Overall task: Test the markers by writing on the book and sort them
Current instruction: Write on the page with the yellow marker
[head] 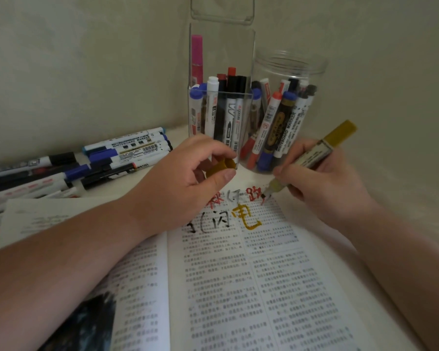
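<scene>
Fingers (pixel 283 171) of the right hand (pixel 325 191) are curled round the gold marker (pixel 314 154) in a writing grip. Barrel tilts up and right, tip down at the top edge of the right page; can't tell if it touches the paper. Left hand (pixel 178 183) pinches the gold cap (pixel 222 167) between thumb and fingers, just above the page and right in front of the square holder (pixel 221 110). Book (pixel 238 287) lies open on the table (pixel 178 134). Top of the page carries test marks: red characters (pixel 251 193), black characters (pixel 213 221) below them, and a gold character (pixel 249 219) just under the tip, so this pen evidently writes. Sorting state: the clear square holder and a clear round jar (pixel 289 117) stand side by side behind the book, each holding a good batch of capped markers, upright or leaning. Can't tell which container is for working pens and which for dead ones. Loose markers (pixel 61 171) lie in a sizeable pile on the table to the left, presumably untested. My read: well underway, maybe past half. Left to do: recap the gold one, drop it in the right container, then work through the pile.
</scene>
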Demonstrator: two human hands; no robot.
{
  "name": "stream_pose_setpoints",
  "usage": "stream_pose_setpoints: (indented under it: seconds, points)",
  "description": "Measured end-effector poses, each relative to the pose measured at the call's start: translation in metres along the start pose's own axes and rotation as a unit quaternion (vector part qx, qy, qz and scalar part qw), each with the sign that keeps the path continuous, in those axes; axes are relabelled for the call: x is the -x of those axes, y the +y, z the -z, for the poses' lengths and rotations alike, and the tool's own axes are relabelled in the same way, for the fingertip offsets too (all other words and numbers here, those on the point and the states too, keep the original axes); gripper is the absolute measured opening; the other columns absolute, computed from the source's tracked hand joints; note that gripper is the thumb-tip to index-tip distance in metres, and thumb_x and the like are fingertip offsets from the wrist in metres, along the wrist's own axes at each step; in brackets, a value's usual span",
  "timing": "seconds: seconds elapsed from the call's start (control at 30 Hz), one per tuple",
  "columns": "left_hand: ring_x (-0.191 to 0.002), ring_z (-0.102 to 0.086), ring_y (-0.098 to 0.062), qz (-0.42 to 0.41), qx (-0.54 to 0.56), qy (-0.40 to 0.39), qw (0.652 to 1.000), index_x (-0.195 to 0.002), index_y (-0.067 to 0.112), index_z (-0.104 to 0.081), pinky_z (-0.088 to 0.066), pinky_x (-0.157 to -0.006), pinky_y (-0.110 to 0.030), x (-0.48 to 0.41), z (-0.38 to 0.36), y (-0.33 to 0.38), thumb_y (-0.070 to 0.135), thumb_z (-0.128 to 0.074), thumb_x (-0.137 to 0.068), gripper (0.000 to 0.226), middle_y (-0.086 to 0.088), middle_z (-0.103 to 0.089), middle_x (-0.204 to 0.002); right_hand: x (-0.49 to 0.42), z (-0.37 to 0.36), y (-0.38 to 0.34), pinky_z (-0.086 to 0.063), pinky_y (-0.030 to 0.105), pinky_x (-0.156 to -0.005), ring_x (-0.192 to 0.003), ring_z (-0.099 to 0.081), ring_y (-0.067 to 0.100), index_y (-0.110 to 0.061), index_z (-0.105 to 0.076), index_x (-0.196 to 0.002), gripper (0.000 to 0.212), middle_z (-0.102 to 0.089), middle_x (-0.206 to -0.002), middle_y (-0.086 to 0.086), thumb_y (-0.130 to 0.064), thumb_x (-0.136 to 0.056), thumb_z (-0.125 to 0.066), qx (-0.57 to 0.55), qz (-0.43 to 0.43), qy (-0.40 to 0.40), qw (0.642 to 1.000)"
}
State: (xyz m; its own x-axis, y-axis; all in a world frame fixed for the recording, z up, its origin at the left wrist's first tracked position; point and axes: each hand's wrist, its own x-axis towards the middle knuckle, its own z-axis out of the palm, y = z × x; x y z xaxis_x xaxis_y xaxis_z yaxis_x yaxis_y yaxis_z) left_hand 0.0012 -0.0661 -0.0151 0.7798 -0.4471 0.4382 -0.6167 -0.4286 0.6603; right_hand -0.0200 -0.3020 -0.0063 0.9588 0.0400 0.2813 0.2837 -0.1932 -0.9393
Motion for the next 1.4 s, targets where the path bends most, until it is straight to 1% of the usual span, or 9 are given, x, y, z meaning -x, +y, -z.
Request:
stream_pose_setpoints:
  seconds: [0.1, 0.3, 0.4, 0.6, 0.8, 0.9, 1.0, 1.2, 1.4]
  points:
    - [-0.104, -0.059, 0.002, 0.010, -0.011, -0.016, 1.000, -0.116, 0.044, -0.060, -0.050, -0.088, -0.016, 0.000, 0.000, 0.000, 0.039, -0.065, -0.092, 0.025, 0.024, -0.060, -0.107, -0.002, -0.001, 0.001, -0.039, 0.014, -0.045, -0.044, -0.047, 0.007, -0.002, -0.055, -0.068, 0.019, -0.050, -0.051, -0.001, 0.000, -0.076, -0.072, -0.029, 0.009, 0.026, 0.999]
    - [-0.100, -0.062, 0.006, 0.024, 0.011, -0.049, 0.998, -0.121, 0.053, -0.049, -0.052, -0.087, -0.018, 0.001, 0.002, 0.008, 0.054, -0.064, -0.082, 0.043, 0.029, -0.066, -0.105, -0.001, -0.008, 0.001, -0.030, 0.019, -0.042, -0.041, -0.036, 0.015, -0.017, -0.063, -0.067, 0.019, -0.046, -0.052, 0.009, -0.025, -0.066, -0.081, -0.113, 0.002, -0.019, 0.993]
    - [-0.099, -0.061, 0.008, 0.019, 0.017, -0.056, 0.998, -0.122, 0.058, -0.041, -0.046, -0.083, -0.013, 0.001, 0.003, 0.013, 0.050, -0.067, -0.082, 0.048, 0.033, -0.065, -0.106, -0.001, -0.008, 0.001, -0.029, 0.018, -0.043, -0.041, -0.034, 0.015, -0.019, -0.065, -0.067, 0.017, -0.044, -0.053, 0.011, -0.026, -0.065, -0.079, -0.142, 0.003, -0.025, 0.990]
    - [-0.096, -0.061, 0.004, 0.027, 0.008, -0.071, 0.997, -0.123, 0.059, -0.041, -0.047, -0.081, -0.022, 0.002, 0.004, 0.016, 0.052, -0.070, -0.080, 0.052, 0.032, -0.064, -0.108, -0.002, -0.008, 0.004, -0.031, 0.019, -0.043, -0.042, -0.037, 0.013, -0.019, -0.067, -0.073, 0.038, -0.048, -0.056, 0.012, -0.044, -0.061, -0.093, -0.155, 0.028, -0.051, 0.986]
    - [-0.093, -0.067, -0.010, 0.022, 0.009, -0.097, 0.995, -0.123, 0.059, -0.043, -0.051, -0.081, -0.025, 0.000, 0.002, 0.018, 0.047, -0.073, -0.082, 0.052, 0.026, -0.067, -0.106, 0.002, -0.010, 0.001, -0.044, 0.012, -0.050, -0.048, -0.057, 0.002, -0.002, -0.062, -0.081, 0.020, -0.064, -0.058, -0.005, -0.009, -0.082, -0.080, -0.089, 0.057, -0.060, 0.993]
    - [-0.089, -0.069, -0.013, 0.019, 0.007, -0.099, 0.995, -0.129, 0.050, -0.046, -0.051, -0.080, -0.025, 0.000, 0.001, 0.019, 0.039, -0.077, -0.083, 0.057, 0.028, -0.069, -0.106, 0.001, -0.020, -0.001, -0.059, 0.032, -0.073, -0.078, -0.074, 0.018, -0.014, -0.074, -0.089, 0.017, -0.077, -0.082, 0.002, -0.026, -0.078, -0.076, -0.011, 0.050, -0.083, 0.995]
    - [-0.088, -0.070, -0.011, 0.034, 0.046, -0.088, 0.994, -0.129, 0.053, -0.042, -0.055, -0.080, -0.028, 0.000, 0.000, 0.019, 0.038, -0.079, -0.078, 0.064, 0.024, -0.072, -0.100, -0.002, -0.025, 0.000, -0.059, 0.057, -0.085, -0.093, -0.072, 0.039, -0.015, -0.076, -0.101, 0.033, -0.077, -0.096, 0.012, -0.042, -0.082, -0.076, 0.014, 0.046, -0.070, 0.996]
    - [-0.084, -0.069, -0.008, 0.045, 0.057, -0.081, 0.994, -0.127, 0.053, -0.041, -0.055, -0.079, -0.027, 0.000, 0.000, 0.019, 0.027, -0.084, -0.077, 0.070, 0.022, -0.073, -0.095, -0.001, -0.031, 0.001, -0.056, 0.057, -0.069, -0.080, -0.068, 0.039, -0.009, -0.072, -0.099, 0.040, -0.072, -0.087, 0.018, -0.047, -0.091, -0.062, 0.134, 0.106, -0.058, 0.984]
    - [-0.084, -0.069, -0.010, 0.053, 0.053, -0.089, 0.993, -0.133, 0.049, -0.040, -0.055, -0.078, -0.033, -0.002, -0.001, 0.018, 0.025, -0.084, -0.079, 0.073, 0.018, -0.073, -0.097, 0.001, -0.034, -0.002, -0.050, 0.033, -0.052, -0.059, -0.058, 0.015, -0.017, -0.068, -0.084, 0.026, -0.065, -0.067, -0.001, -0.042, -0.092, -0.065, 0.181, 0.137, -0.025, 0.974]
